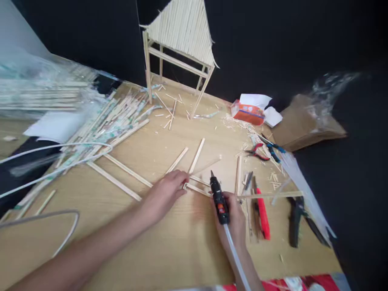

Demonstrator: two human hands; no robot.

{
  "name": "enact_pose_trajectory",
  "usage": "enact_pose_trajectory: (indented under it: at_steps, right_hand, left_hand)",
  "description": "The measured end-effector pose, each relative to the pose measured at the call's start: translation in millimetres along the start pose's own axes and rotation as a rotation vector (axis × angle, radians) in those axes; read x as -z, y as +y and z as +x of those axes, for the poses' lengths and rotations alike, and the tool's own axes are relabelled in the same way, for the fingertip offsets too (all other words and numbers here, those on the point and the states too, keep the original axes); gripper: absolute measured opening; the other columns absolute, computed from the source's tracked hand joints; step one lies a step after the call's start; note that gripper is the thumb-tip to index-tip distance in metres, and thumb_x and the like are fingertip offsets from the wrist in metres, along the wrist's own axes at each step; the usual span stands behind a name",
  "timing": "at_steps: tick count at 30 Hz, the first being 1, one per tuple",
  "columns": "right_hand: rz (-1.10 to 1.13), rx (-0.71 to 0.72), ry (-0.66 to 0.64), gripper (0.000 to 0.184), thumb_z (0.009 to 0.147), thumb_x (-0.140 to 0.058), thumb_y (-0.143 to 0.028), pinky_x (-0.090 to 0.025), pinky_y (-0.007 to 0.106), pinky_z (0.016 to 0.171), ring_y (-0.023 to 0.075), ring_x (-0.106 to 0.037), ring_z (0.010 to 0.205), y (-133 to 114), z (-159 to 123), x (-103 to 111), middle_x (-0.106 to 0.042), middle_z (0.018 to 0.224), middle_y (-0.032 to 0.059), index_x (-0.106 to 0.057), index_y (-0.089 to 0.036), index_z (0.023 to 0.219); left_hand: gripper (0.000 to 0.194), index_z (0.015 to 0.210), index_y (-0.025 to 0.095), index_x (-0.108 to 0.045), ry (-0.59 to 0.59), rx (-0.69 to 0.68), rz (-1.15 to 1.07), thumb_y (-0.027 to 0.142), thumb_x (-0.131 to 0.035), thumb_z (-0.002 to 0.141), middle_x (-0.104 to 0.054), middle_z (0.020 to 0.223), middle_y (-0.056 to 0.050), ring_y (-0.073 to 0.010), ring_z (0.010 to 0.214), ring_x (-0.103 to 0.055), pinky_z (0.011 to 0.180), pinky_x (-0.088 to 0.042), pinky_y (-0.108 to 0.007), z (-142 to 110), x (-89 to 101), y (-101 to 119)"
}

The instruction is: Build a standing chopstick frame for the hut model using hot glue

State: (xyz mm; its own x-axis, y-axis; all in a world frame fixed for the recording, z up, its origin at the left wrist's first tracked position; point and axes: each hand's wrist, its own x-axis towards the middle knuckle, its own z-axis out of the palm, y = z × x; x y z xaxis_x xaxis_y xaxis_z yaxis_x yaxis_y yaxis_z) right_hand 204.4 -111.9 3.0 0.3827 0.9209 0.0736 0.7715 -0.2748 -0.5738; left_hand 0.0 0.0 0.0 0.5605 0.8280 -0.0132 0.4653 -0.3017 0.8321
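Note:
My left hand (165, 194) grips the end of a flat frame of thin wooden sticks (197, 188) lying on the table, its fingertips on the sticks. Two more sticks (197, 155) stand up from that joint at an angle. My right hand (233, 218) is closed around a black hot glue gun (220, 200), whose nozzle points up and away close to the frame. A pale cord (235, 250) runs from the gun's base past my wrist.
On the wooden table (133, 238) lie a heap of loose sticks (106, 125), a stilted stick model with a sloped roof (178, 40), red-handled pliers (257, 151), a red cutter (263, 214), black pliers (295, 220), and scattered wood chips (235, 121).

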Motion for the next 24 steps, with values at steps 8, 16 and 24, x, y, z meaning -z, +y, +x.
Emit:
enact_pose_trajectory:
  at_steps: [8,16,24]
  right_hand:
    - [0.015,0.022,0.032,0.015,0.079,-0.055,-0.027,-0.042,0.028,0.065,0.0208,-0.06,0.071,-5.2,0.8,0.1,-0.065,0.08,0.002,-0.057,-0.022,0.094]
    - [0.018,0.024,0.054,0.015,0.076,-0.054,-0.024,-0.042,0.027,0.063,0.0202,-0.059,0.069,-9.3,0.9,0.8,-0.065,0.078,0.0013,-0.056,-0.023,0.091]
    - [0.027,0.036,0.038,0.016,0.076,-0.056,-0.022,-0.042,0.027,0.063,0.0192,-0.06,0.067,-8.4,0.4,1.1,-0.064,0.077,-0.0001,-0.056,-0.023,0.092]
  left_hand:
    - [0.016,0.091,0.024,-0.045,-0.007,0.006,0.012,0.012,-0.054,0.083,-0.056,0.087,0.002,-0.0157,0.081,-0.058,0.071,-0.042,-0.026,-1.4,2.0,6.3]
    - [0.018,0.09,0.024,-0.044,-0.016,-0.011,0.01,0.009,-0.052,0.083,-0.056,0.085,0.002,-0.0144,0.079,-0.057,0.07,-0.041,-0.024,-0.7,5.3,7.0]
    - [0.017,0.088,0.023,-0.044,-0.029,0.008,0.007,0.01,-0.052,0.082,-0.055,0.082,0.003,-0.0131,0.076,-0.056,0.067,-0.04,-0.023,0.0,7.2,8.2]
